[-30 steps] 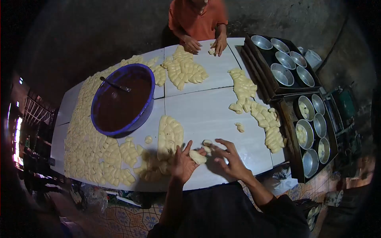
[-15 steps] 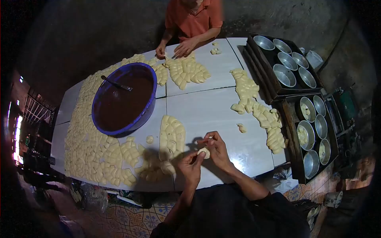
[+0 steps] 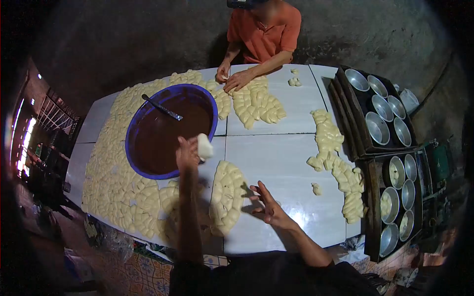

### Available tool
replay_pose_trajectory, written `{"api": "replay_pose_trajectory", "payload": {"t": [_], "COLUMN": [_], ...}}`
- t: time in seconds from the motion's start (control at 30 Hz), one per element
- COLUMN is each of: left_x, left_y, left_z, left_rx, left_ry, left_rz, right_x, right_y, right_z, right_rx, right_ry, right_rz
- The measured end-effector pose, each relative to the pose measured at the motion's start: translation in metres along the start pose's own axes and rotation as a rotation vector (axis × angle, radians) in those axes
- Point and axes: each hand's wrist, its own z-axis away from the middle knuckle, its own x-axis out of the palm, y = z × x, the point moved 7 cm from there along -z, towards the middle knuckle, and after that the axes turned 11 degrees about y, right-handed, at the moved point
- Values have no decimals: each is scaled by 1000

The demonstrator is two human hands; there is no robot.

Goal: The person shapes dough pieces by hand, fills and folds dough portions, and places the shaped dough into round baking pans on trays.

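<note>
I can see twelve round silver metal pans, six in each of two dark trays, and one round blue plastic tub with one metal spoon. The left hand, partly curled, holds one white dough lump at the tub's edge. The right hand is empty, fingers spread.

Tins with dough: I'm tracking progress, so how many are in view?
3, in the nearer tray: left column's far tin and middle tin, right column's nearest tin. Others may be hidden.
</note>
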Motion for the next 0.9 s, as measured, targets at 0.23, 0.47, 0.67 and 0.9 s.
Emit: {"api": "replay_pose_trajectory", "payload": {"t": [0.23, 0.47, 0.67, 0.9], "left_x": [-19, 38, 74, 77], "left_y": [-29, -112, -80, -72], "left_z": [-78, 105, 193, 223], "left_rx": [-29, -642, -596, -137], "left_ry": [60, 8, 154, -246], "left_rz": [-1150, 286, 157, -208], "right_x": [-23, -30, -37, -17], "right_y": [36, 61, 23, -45], "right_z": [-1, -6, 26, 56], "right_rx": [10, 224, 183, -439], "right_ry": [139, 321, 700, 395], "right_rz": [5, -785, -150, 634]}}
